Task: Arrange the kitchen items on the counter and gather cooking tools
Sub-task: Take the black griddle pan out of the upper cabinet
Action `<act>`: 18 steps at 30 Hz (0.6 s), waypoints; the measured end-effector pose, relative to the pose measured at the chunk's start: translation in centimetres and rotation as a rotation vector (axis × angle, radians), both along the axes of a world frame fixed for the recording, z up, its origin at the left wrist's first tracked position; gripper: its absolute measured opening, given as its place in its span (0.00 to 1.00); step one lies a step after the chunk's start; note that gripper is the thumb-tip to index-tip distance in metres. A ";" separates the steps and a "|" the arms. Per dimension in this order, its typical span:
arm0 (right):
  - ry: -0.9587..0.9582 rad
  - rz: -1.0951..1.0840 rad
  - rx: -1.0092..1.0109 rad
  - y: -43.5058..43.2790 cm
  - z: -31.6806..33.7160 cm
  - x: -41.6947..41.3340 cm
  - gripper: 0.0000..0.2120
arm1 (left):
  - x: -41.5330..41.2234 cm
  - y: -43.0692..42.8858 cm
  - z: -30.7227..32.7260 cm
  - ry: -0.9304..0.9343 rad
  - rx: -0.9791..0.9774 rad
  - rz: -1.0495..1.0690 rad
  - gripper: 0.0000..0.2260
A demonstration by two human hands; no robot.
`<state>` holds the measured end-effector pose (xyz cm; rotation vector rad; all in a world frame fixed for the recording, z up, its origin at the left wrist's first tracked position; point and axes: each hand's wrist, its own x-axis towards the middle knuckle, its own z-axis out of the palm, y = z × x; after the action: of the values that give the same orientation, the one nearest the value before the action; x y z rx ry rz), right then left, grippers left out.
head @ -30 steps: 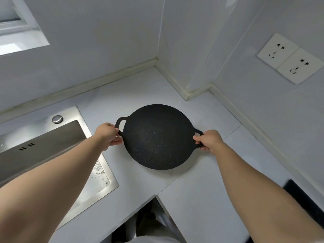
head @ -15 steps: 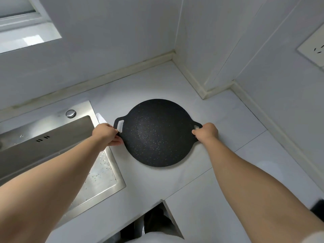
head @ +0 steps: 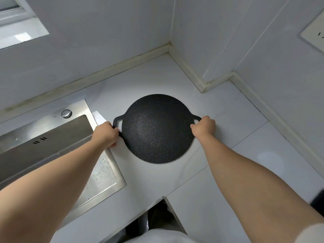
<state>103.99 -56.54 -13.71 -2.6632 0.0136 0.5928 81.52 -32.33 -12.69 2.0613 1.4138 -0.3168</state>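
Observation:
A round black speckled griddle pan (head: 157,128) with two loop handles lies flat on the white counter (head: 175,79), near the inner corner of the walls. My left hand (head: 105,134) grips the pan's left handle, fingers curled under it. My right hand (head: 204,126) grips the right handle. Both forearms reach forward from the bottom of the view.
A stainless steel sink (head: 52,142) with a round plug button (head: 66,113) sits left of the pan, its rim under my left wrist. Walls close the counter at the back and right. A wall socket (head: 313,35) is at upper right. A dark object (head: 318,200) shows at the right edge.
The pan with both hands on its handles has come down onto the counter and shifted slightly left toward the sink. The view has turned left, pushing the sockets toward the right edge.

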 end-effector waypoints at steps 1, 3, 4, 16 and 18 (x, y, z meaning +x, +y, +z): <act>-0.007 0.002 -0.006 0.0 0.1 -0.1 0.22 | 0.0 0.0 0.0 0.021 0.007 -0.025 0.09; -0.029 0.011 -0.030 0.0 0.5 -0.4 0.25 | -0.1 -0.1 0.2 0.077 0.045 -0.077 0.12; -0.043 0.013 -0.039 -0.1 0.9 -0.6 0.26 | -0.3 -0.3 0.6 0.114 0.080 -0.093 0.14; -0.381 -0.065 0.364 -2.9 11.9 -8.1 0.08 | 1.9 -6.6 12.9 -0.187 0.346 -0.468 0.16; -0.449 -0.094 0.436 -4.3 14.7 -10.1 0.08 | 2.2 -8.5 16.1 -0.290 0.318 -0.587 0.18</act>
<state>93.92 -60.88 1.03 -2.2930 -0.1064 -0.0437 83.74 -40.79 3.41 2.6349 0.6990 -0.0171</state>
